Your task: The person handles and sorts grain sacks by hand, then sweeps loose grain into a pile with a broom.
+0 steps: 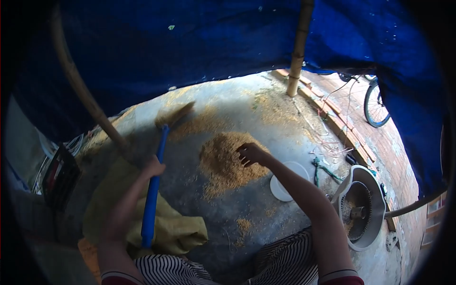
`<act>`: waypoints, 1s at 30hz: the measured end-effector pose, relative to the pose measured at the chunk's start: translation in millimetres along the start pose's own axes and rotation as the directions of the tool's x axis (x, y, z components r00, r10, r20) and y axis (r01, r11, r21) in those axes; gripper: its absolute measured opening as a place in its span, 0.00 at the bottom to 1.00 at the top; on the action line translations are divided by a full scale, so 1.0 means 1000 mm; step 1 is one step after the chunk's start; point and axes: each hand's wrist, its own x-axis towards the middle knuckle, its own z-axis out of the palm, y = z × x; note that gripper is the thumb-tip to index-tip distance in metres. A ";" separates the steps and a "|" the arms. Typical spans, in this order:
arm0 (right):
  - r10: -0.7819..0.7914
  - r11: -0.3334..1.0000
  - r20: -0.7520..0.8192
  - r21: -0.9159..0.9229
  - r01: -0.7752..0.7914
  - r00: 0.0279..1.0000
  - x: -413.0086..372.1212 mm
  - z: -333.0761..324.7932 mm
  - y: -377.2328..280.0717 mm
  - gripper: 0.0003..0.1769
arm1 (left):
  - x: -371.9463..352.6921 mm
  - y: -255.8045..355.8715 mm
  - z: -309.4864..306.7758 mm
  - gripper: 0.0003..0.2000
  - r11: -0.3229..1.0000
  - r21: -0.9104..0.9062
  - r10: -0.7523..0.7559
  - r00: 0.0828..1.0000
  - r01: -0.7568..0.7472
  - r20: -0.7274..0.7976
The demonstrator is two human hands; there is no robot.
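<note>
My left hand (154, 167) is wrapped round the blue handle of a broom (151, 204). The broom slants up and away from me, and its straw bristles (175, 115) rest on the concrete floor. Over a heap of loose golden-brown, grain-like material (223, 164) is my right hand (251, 155), its fingers apart and slightly bent, overlapping the heap's right side. A round white lid or disc (288, 183) lies by the heap, partly covered by my right forearm. Thin scatterings of the same material (202, 121) spread behind the heap.
An olive sack (175, 228) lies at my left knee. At right stands a whitish tub with a toothed ring (382, 209), near green cord-like pieces (325, 168). Bamboo poles (297, 52) and a blue tarp (190, 42) bound the back. A dark crate (61, 178) is at left.
</note>
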 end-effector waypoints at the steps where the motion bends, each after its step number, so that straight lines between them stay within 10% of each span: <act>1: -0.001 1.000 -0.018 0.015 0.001 1.000 -0.002 -0.001 0.003 0.18 | -0.012 0.017 -0.005 0.22 0.999 -0.042 0.010 0.999 -0.007 0.048; 9: 0.004 1.000 -0.083 -0.013 -0.005 0.997 0.014 -0.011 0.014 0.17 | -0.079 0.055 -0.087 0.20 0.887 -0.048 0.454 0.851 -0.459 0.265; 14: 0.007 0.998 -0.092 -0.058 -0.013 0.996 0.011 -0.015 0.015 0.17 | -0.109 0.060 -0.148 0.18 0.885 -0.387 0.404 0.843 -0.261 0.355; 23: 0.105 0.994 -0.115 -0.029 -0.109 0.988 0.000 -0.035 0.027 0.17 | 0.008 0.005 -0.027 0.24 0.999 0.028 -0.044 0.998 0.042 0.049; 30: 0.134 0.987 -0.179 -0.064 -0.148 0.975 0.017 -0.033 0.022 0.14 | -0.058 0.042 -0.060 0.23 0.983 0.009 0.176 0.965 -0.181 0.196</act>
